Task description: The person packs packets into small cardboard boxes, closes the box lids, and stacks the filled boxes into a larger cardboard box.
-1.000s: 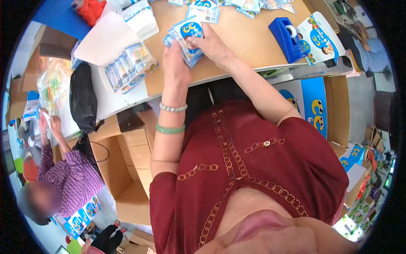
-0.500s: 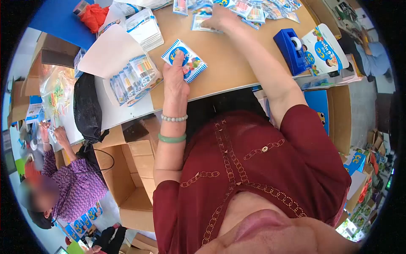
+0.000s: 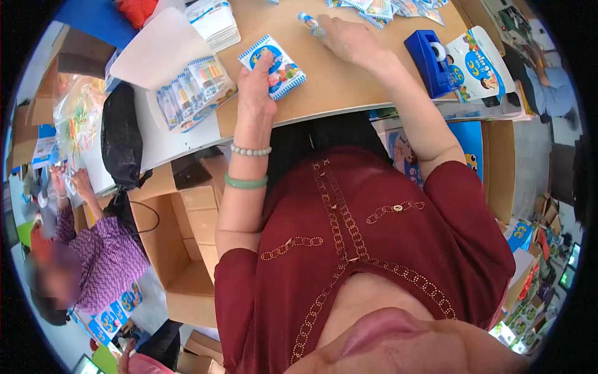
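Note:
My left hand (image 3: 254,84) grips a blue-and-white printed packet (image 3: 283,70), thumb on its front, above the table's near edge. Farther right, my right hand (image 3: 349,40) pinches another small packet (image 3: 309,23), seen nearly edge-on. Several loose packets (image 3: 380,9) lie at the table's far side beyond my right hand. To the left of my left hand stands an open white box (image 3: 218,103) holding a row of packets. A stack of flat white packets (image 3: 215,28) sits behind that box.
A blue tape dispenser (image 3: 430,65) and a printed carton (image 3: 479,68) are at the right. A black bag (image 3: 121,134) lies at the table's left edge. An open cardboard box (image 3: 187,280) stands below. A person in purple (image 3: 112,262) works at lower left.
My right hand has come back from the loose packets towards me with a packet between its fingers. My left hand still holds its packet in about the same place.

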Tool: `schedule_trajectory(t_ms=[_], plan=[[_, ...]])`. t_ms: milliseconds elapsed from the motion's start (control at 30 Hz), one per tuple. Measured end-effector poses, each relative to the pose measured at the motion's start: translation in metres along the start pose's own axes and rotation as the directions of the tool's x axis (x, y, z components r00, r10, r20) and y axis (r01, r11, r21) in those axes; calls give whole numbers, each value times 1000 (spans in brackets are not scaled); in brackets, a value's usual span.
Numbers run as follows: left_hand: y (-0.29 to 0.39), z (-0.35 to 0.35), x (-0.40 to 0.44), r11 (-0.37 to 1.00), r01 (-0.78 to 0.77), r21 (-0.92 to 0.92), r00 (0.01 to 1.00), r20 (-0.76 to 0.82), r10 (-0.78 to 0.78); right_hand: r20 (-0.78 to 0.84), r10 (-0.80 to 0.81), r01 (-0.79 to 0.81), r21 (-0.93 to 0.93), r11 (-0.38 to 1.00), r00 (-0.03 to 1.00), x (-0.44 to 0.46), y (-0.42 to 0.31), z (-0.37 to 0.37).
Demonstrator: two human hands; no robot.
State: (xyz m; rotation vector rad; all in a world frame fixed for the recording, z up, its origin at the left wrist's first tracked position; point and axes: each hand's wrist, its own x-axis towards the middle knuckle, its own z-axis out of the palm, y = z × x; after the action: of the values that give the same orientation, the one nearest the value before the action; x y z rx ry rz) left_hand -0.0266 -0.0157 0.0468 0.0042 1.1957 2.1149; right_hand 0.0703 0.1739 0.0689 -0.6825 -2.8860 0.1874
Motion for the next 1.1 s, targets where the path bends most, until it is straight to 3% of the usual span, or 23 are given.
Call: schedule_trajectory(t_ms=[67,167,200,233,300,367,400,433,467,533,567,600,633,667,733,767,867,900,967,1033,1100], plan=[[1,-6,1,996,-28,81,999,37,25,46,-118,119,-18,993,992,0,5,-1],[3,-5,-4,993,-67,95,998,20,66,91,4,-9,57,998,996,-9,-5,-21],[4,-3,-5,989,-93,116,996,25,90,113,-36,-32,551,834,993,-10,-10,-20],[2,-3,-5,988,-92,123,996,30,89,111,-78,-65,894,443,991,-12,-16,-20],[-3,1,-3,932,-248,265,969,77,236,89,-77,-53,920,389,993,-13,-47,-3],[-2,8,-5,942,-251,223,966,116,230,63,-83,-32,942,334,995,-17,-61,12],[0,9,-5,952,-252,176,963,140,229,83,-6,-71,892,445,997,-17,-64,18],[5,3,-5,942,-233,241,966,166,197,92,67,-114,827,550,993,-15,-67,23],[3,2,-5,940,-242,239,965,163,207,87,58,-105,828,551,994,-14,-68,31],[13,25,-23,989,-98,-113,989,102,110,103,80,-129,870,475,991,-12,-70,36],[8,4,-7,998,-56,-38,972,228,63,92,83,-121,870,478,992,-14,-70,37],[6,3,-4,997,-64,-41,968,241,72,106,71,-128,797,591,992,-19,-75,31],[6,3,-6,994,-88,69,980,186,74,121,60,-128,708,694,991,-21,-80,25],[7,1,-6,978,-104,179,989,127,82,106,58,-116,705,700,993,-22,-82,24],[9,-1,-5,983,-109,145,983,164,85,69,5,-61,848,527,998,-19,-82,30],[7,-2,-7,971,-165,173,965,231,123,256,-45,-233,930,284,966,-14,-80,29],[4,-11,-2,960,-217,178,941,298,158,365,-120,-333,916,224,923,-9,-83,5],[4,-12,-3,971,-201,131,954,249,164,362,-121,-331,917,223,924,4,-81,-9],[7,-12,-6,984,-153,89,978,157,138,452,-210,-153,642,751,867,48,-67,-33],[5,-7,-9,985,-162,59,979,135,153,157,122,-170,340,925,980,96,-62,-30],[3,-4,-11,983,-184,9,975,125,181,-94,222,-186,294,937,970,142,-59,-4]])
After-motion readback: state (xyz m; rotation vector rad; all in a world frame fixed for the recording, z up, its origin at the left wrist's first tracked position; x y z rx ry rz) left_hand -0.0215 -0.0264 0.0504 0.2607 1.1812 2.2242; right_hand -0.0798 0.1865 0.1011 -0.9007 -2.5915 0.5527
